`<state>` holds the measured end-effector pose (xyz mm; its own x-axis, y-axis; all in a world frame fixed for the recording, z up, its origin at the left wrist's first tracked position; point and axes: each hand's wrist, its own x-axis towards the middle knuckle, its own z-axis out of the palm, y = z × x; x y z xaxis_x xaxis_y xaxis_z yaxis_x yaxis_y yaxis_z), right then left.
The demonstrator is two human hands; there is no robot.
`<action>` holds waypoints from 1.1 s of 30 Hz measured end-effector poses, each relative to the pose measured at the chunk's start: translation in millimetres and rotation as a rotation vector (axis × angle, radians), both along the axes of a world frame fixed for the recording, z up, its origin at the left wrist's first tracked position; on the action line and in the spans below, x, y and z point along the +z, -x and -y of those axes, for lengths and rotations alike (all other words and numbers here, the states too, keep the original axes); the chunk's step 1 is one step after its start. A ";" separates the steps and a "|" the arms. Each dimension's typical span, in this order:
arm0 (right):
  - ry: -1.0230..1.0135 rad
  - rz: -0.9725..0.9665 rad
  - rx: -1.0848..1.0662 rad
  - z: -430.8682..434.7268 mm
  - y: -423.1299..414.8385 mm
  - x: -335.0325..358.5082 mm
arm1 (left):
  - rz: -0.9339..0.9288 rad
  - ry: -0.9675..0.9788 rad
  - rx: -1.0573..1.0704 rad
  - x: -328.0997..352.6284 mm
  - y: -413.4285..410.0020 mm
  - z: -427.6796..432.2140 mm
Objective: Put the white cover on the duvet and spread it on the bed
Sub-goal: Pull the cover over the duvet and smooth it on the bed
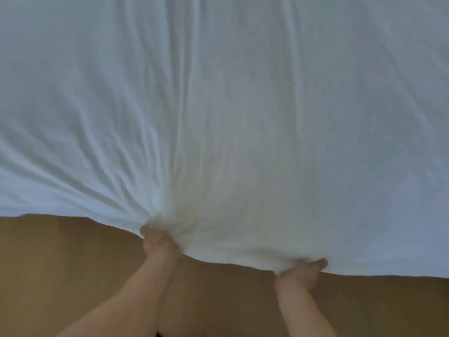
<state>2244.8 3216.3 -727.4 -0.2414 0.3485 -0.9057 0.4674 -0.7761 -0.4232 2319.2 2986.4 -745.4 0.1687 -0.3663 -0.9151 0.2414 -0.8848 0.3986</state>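
Two hands grip one white cover [218, 105] along its near edge, seen from the head camera. The left hand [155, 242] is closed round a bunched wad of the cloth, thumb on top, and a fan of creases [102, 181] spreads from that grip up and to the left. The right hand [303, 271], lower and just to the right, pinches the hem with curled fingers under the edge. Two bare forearms [136, 295] rise from the bottom of the frame to meet the hands. The cover is stretched wide and fills the upper two thirds of the view from side to side, hiding everything beyond it. Whether a duvet is inside it cannot be told. Below the hem, one plain brown surface [60, 263] runs across the frame behind the arms.
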 end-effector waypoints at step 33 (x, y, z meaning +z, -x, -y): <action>0.328 -0.355 0.375 343.6 -155.2 8.3 | -0.475 0.340 -0.073 31.2 -153.9 322.6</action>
<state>2400.0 2872.6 -719.1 -0.6006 -0.1016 -0.7931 0.6079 -0.7024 -0.3704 2473.2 2663.8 -714.2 -0.2676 -0.6478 -0.7133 0.4063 -0.7471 0.5260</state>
